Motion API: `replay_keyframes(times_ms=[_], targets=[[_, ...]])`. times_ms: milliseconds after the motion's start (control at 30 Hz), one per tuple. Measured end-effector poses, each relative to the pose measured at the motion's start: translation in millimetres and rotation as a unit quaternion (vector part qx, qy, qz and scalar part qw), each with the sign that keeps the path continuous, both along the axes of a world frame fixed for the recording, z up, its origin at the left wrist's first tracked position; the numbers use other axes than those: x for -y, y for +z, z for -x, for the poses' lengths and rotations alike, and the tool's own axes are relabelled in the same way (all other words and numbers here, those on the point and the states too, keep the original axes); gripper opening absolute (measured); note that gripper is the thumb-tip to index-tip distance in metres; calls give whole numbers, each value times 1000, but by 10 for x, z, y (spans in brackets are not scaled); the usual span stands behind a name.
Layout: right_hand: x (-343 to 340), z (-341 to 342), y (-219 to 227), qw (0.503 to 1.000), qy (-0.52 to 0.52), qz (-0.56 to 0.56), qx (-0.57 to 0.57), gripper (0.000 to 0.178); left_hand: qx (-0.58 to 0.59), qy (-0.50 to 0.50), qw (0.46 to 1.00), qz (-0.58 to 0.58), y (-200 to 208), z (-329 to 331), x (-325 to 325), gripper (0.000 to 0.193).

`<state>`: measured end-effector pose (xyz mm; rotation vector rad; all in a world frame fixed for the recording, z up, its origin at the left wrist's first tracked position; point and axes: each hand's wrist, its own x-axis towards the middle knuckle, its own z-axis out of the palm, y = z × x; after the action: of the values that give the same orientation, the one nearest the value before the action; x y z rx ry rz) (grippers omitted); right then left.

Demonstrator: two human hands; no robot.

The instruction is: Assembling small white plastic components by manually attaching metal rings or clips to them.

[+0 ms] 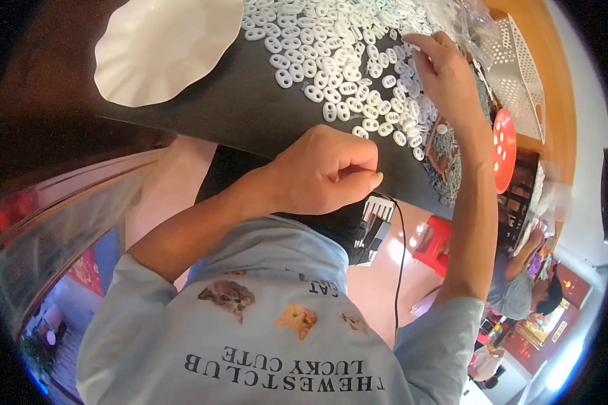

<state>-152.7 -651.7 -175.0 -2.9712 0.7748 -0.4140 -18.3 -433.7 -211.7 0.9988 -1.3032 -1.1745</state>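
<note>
A wide heap of small white oval plastic pieces [311, 54], each with two holes, spreads over the dark table [203, 125]. My left hand [324, 169] is in front of the table's near edge, its fingers curled and pressed together. Whatever it may hold is hidden inside the fingers. My right hand [446, 74] reaches over the right part of the heap. Its fingers are apart and bent down toward the pieces, with nothing visible between them. Beneath that wrist lies a tangle of grey-green cord-like material [444, 158].
At the far left stands a white wavy-rimmed dish [162, 54]. To the right are a red plate [504, 152] with white pieces and a white perforated basket [517, 74]. A red stool [432, 246] stands on the floor near a black cable [403, 256]. Another person [520, 293] is at far right.
</note>
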Motion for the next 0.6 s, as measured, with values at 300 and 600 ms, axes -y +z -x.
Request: replay_keyframes(times_ms=[300, 600], targets=[[204, -359, -52, 992, -18, 74, -101, 21, 9, 7, 1000, 22, -10, 1, 2, 19], [-352, -43, 362, 943, -82, -309, 88, 17, -91, -39, 992, -75, 123, -39, -38, 20]])
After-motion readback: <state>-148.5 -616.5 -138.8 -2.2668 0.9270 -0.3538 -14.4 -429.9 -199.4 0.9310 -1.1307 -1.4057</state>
